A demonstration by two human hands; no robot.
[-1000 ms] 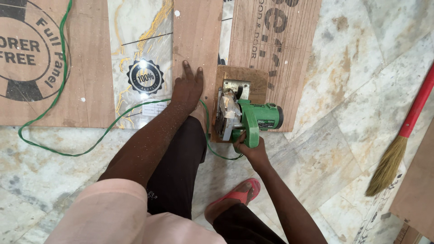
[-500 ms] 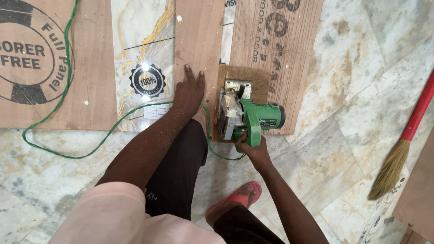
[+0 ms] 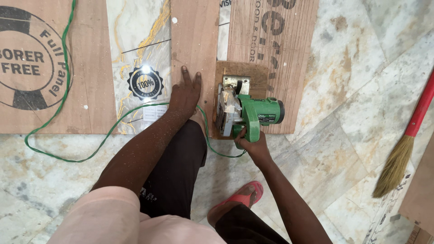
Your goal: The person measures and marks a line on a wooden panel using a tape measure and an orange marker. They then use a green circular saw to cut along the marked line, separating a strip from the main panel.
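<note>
My left hand (image 3: 184, 94) lies flat, fingers spread, on a narrow plywood strip (image 3: 194, 40) that runs away from me. My right hand (image 3: 251, 145) grips the handle of a green circular saw (image 3: 246, 113). The saw sits on a small brown base board at the near end of a printed plywood sheet (image 3: 271, 45), just right of the strip. Its blade guard faces the strip's right edge. A green power cord (image 3: 68, 90) loops left from the saw across the floor and over the boards. My left knee rests against the strip's near end.
A glossy marble-pattern laminate sheet (image 3: 135, 49) lies between the strip and a large plywood board (image 3: 40, 68) at left. A broom with a red handle (image 3: 407, 144) lies on the marble floor at right. My right foot in a red sandal (image 3: 242, 199) is below the saw.
The view has shifted slightly. Both hands and the saw stay in nearly the same place on the boards.
</note>
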